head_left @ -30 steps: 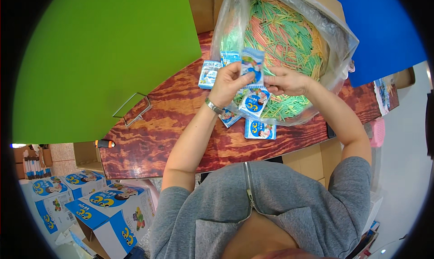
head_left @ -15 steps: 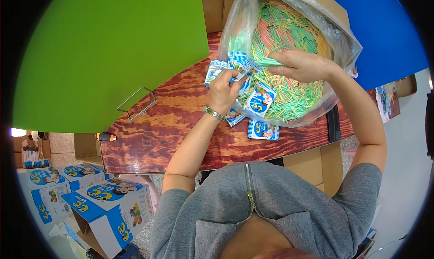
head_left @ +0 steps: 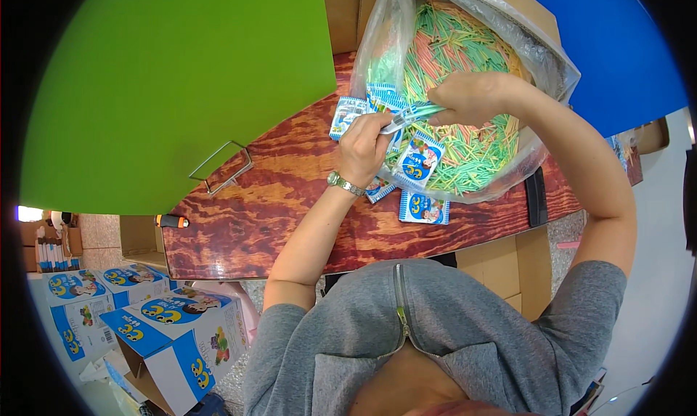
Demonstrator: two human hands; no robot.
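My left hand [head_left: 365, 147], with a watch on the wrist, holds a small clear packet [head_left: 401, 120] at the near edge of a big plastic bag. My right hand [head_left: 472, 98] pinches a bunch of thin green sticks [head_left: 427, 111] whose ends point into that packet's mouth. Both hands hover over a heap of thin green, orange and yellow sticks [head_left: 465, 60] that fills the plastic bag [head_left: 552, 67] in a cardboard box. Several small blue and white packets [head_left: 419, 160] lie on the bag's front lip and on the wooden table [head_left: 290, 191].
A green board [head_left: 181, 82] covers the table's far left, a blue panel [head_left: 617, 46] stands at the far right. A wire handle [head_left: 221, 169] lies on the wood, an orange-handled tool [head_left: 170, 221] at its left edge. Blue and white cartons [head_left: 167, 329] sit on the floor lower left.
My right hand has dipped into the stick heap and come back with a bunch of green sticks, which now meets the packet held by my left hand. The view shifted slightly.
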